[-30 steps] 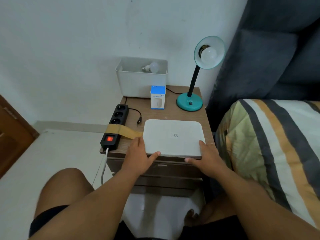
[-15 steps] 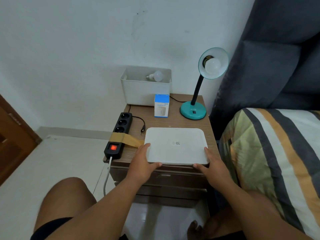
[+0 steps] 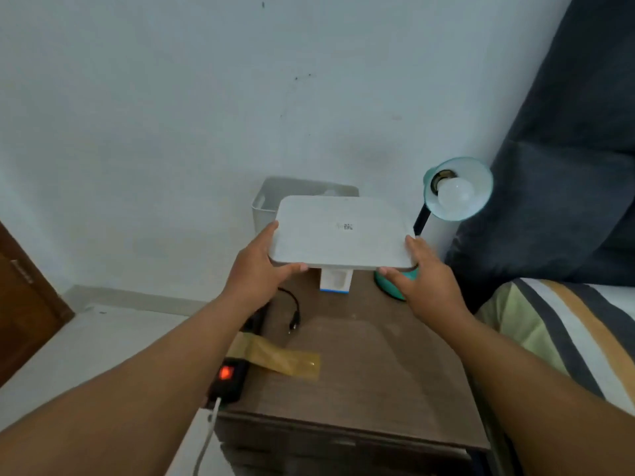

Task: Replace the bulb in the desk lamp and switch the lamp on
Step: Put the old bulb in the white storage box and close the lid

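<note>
A flat white lid (image 3: 342, 231) hangs in the air above the bedside table (image 3: 360, 365), level with the white bin (image 3: 266, 201) behind it. My left hand (image 3: 263, 269) grips its near left corner and my right hand (image 3: 421, 273) grips its near right corner. The teal desk lamp (image 3: 458, 188) stands at the back right with a white bulb (image 3: 455, 197) in its shade, unlit; its base (image 3: 386, 285) is partly hidden by my right hand. A small blue-and-white bulb box (image 3: 336, 281) peeks out below the lid. The inside of the bin is hidden.
A black power strip (image 3: 230, 377) with a lit red switch lies along the table's left edge under a strip of tan tape (image 3: 278, 357). A loose black plug (image 3: 293, 319) lies near it. A striped bed (image 3: 567, 331) and dark headboard close off the right side.
Both hands have lifted the white lid off the front of the table and carried it up and back toward the bin. The camera has moved closer and tilted up.
</note>
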